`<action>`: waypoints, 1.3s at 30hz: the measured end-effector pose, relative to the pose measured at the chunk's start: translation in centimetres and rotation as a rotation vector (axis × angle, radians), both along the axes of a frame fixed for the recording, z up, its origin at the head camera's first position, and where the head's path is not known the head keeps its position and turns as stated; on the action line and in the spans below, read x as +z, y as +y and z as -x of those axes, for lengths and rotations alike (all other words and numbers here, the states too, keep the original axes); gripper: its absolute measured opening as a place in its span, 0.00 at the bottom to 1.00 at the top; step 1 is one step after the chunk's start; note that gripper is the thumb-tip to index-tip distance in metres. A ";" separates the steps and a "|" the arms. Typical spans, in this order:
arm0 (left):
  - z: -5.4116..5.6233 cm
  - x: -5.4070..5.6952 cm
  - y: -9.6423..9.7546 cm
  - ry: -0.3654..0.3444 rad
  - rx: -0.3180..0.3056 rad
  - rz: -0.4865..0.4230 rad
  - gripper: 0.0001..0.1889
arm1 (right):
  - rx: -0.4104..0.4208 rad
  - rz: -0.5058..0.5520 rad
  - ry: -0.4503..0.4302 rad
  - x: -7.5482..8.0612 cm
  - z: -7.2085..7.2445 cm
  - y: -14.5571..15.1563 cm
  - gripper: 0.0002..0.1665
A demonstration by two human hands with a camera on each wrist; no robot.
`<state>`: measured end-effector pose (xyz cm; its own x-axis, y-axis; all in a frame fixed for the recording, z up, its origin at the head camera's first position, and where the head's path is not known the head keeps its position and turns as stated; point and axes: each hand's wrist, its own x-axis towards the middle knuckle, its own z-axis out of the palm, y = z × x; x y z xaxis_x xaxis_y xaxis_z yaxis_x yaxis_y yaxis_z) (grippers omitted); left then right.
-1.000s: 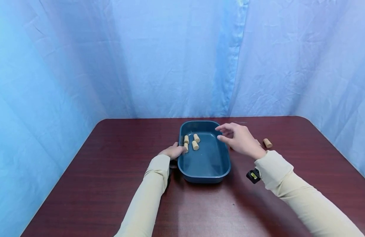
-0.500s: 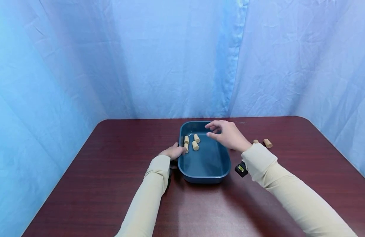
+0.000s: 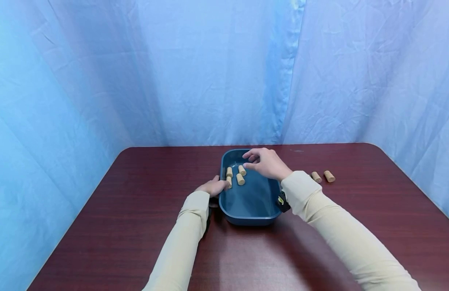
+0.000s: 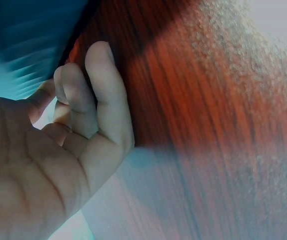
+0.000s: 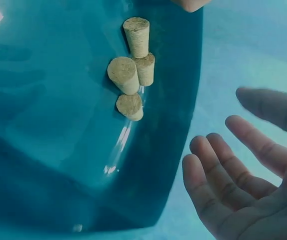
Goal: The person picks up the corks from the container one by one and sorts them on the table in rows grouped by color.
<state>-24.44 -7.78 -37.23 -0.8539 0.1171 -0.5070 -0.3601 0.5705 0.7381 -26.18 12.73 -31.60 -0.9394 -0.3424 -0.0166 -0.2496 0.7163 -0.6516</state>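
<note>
Leftward it comes, the bare right hand (image 3: pixel 266 163) now above the glossy blue rounded-rectangular tray (image 3: pixel 251 200), fingers parted and released, near four tan tapered cork stoppers (image 3: pixel 240 179) inside! Bare left hand (image 3: pixel 212 186) grips the left rim beside them; two more tan cork stoppers (image 3: pixel 329 176) lie right of the tray.

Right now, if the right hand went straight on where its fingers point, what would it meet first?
Probably the blue tray's left wall, if the right hand is low enough; its height is unclear, so it might pass over.
</note>
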 end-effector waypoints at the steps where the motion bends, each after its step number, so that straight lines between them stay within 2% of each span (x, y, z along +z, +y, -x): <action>1: 0.0 0.0 0.0 0.000 -0.002 0.002 0.31 | 0.003 -0.004 -0.008 -0.1 0.1 -0.2 0.24; 7: 0.2 0.0 0.0 0.000 -0.022 0.009 0.33 | 0.007 -0.017 -0.072 -1.0 0.7 -0.7 0.25; 13: 0.1 0.0 0.0 -0.002 -0.024 -0.002 0.31 | 0.030 -0.067 -0.130 -1.8 1.3 -1.0 0.25; 17: 0.1 -0.1 0.0 -0.003 -0.023 -0.003 0.34 | 0.041 -0.112 -0.138 -2.2 1.6 -1.3 0.26; 22: 0.3 -0.1 0.0 0.005 -0.035 0.016 0.33 | 0.043 -0.143 -0.155 -2.4 1.7 -2.0 0.26; 30: 0.5 -0.1 0.0 0.009 -0.051 0.037 0.32 | 0.018 -0.167 -0.231 -2.6 1.8 -2.8 0.26; 39: 0.4 -0.1 0.0 0.015 -0.049 0.044 0.33 | -0.030 -0.206 -0.256 -3.7 2.4 -3.2 0.25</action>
<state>-24.86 -7.78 -37.30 -0.8550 0.1369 -0.5002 -0.3202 0.6195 0.7168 -28.53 9.53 -35.29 -0.9054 -0.2798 -0.3193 -0.0734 0.8439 -0.5314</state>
